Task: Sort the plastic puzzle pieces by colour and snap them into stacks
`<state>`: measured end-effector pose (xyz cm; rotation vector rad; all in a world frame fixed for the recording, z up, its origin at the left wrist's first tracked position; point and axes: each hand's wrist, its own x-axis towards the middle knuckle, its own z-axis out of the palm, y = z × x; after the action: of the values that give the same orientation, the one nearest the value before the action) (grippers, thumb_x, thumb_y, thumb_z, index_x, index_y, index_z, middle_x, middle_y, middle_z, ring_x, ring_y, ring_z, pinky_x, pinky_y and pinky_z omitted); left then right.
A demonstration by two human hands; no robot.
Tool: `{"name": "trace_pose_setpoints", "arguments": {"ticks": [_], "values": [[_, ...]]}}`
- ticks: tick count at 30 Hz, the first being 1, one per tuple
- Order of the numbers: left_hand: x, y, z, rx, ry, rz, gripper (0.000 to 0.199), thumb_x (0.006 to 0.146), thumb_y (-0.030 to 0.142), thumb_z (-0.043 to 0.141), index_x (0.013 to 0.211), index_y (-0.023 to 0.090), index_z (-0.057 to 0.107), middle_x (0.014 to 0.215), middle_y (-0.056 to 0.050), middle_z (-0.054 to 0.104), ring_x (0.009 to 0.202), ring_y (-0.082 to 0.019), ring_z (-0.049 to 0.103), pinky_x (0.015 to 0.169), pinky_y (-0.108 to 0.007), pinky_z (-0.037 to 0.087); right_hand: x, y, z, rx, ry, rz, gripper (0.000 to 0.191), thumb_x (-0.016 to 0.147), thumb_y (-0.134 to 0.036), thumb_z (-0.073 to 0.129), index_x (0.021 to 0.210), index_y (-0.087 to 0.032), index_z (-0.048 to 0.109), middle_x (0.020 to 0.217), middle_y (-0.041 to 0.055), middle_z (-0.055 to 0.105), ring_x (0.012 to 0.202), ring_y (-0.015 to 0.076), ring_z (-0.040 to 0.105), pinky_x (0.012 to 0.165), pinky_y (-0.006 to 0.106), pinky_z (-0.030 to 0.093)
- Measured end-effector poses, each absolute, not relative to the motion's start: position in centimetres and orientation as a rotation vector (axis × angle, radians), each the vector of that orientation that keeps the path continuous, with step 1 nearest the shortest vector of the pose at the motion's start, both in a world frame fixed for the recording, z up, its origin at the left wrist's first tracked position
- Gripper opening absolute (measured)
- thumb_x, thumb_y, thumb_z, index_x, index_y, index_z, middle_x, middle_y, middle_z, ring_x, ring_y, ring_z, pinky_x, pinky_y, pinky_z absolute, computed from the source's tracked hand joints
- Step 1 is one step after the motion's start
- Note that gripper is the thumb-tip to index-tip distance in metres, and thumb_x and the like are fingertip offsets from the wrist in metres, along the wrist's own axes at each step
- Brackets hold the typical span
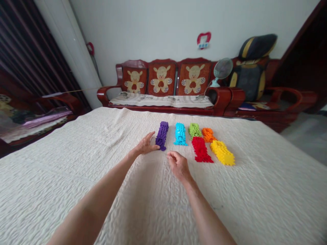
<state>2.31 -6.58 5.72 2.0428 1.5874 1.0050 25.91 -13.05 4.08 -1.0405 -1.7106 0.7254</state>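
Note:
A purple row of toothed plastic pieces lies on the pale quilted cover. At its left side is my left hand, fingers apart, the thumb by its near end. My right hand rests just right of and nearer than the purple row, its fingers curled in; whether anything small is inside cannot be seen. To the right lie a light blue row, a green one, an orange one, a red one and a yellow one.
The quilted cover spreads over a wide surface. Beyond its far edge stands a dark red wooden sofa with bear cushions. A fan and a massage seat are at the back right.

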Motion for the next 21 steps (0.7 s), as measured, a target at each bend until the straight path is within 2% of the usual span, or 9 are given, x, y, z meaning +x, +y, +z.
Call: {"name": "trace_pose_setpoints", "arguments": {"ticks": [6, 14, 17, 21], "values": [[4.6, -4.2, 5.8, 1.909, 1.562, 1.066, 0.097, 0.070, 0.052, 0.080, 0.150, 0.014, 0.040, 0.144, -0.018, 0.055, 0.130, -0.033, 0.054, 0.108, -0.047, 0.045, 25.8, -12.9, 4.0, -1.035, -1.704, 0.733, 0.026, 0.086, -0.033, 0.051, 0.095, -0.019, 0.071, 0.082, 0.0050, 0.073, 0.075, 0.0181, 0.067, 0.072, 0.027, 0.053], [5.9, -3.5, 5.4, 1.965, 1.567, 1.036, 0.102, 0.070, 0.051, 0.081, 0.152, 0.013, 0.035, 0.151, -0.018, 0.046, 0.140, -0.034, 0.044, 0.117, -0.046, 0.036, 25.7, -12.9, 4.0, -1.039, -1.719, 0.698, 0.025, 0.085, -0.031, 0.051, 0.095, -0.021, 0.071, 0.082, 0.0044, 0.074, 0.075, 0.0181, 0.067, 0.073, 0.028, 0.054], [6.4, -3.2, 4.6, 2.006, 1.594, 1.075, 0.095, 0.069, 0.046, 0.081, 0.150, 0.018, 0.040, 0.150, -0.015, 0.047, 0.140, -0.033, 0.045, 0.117, -0.046, 0.036, 25.7, -12.9, 3.9, -1.040, -1.727, 0.692, 0.025, 0.086, -0.031, 0.050, 0.096, -0.021, 0.071, 0.084, 0.0047, 0.074, 0.077, 0.0185, 0.068, 0.073, 0.028, 0.054], [6.8, -2.9, 3.7, 2.020, 1.682, 1.131, 0.078, 0.071, 0.042, 0.079, 0.141, 0.022, 0.050, 0.138, -0.012, 0.055, 0.129, -0.031, 0.054, 0.112, -0.046, 0.043, 25.7, -12.8, 3.8, -1.042, -1.739, 0.696, 0.024, 0.086, -0.029, 0.050, 0.095, -0.021, 0.070, 0.087, 0.0053, 0.075, 0.079, 0.0186, 0.069, 0.074, 0.028, 0.055]]}}
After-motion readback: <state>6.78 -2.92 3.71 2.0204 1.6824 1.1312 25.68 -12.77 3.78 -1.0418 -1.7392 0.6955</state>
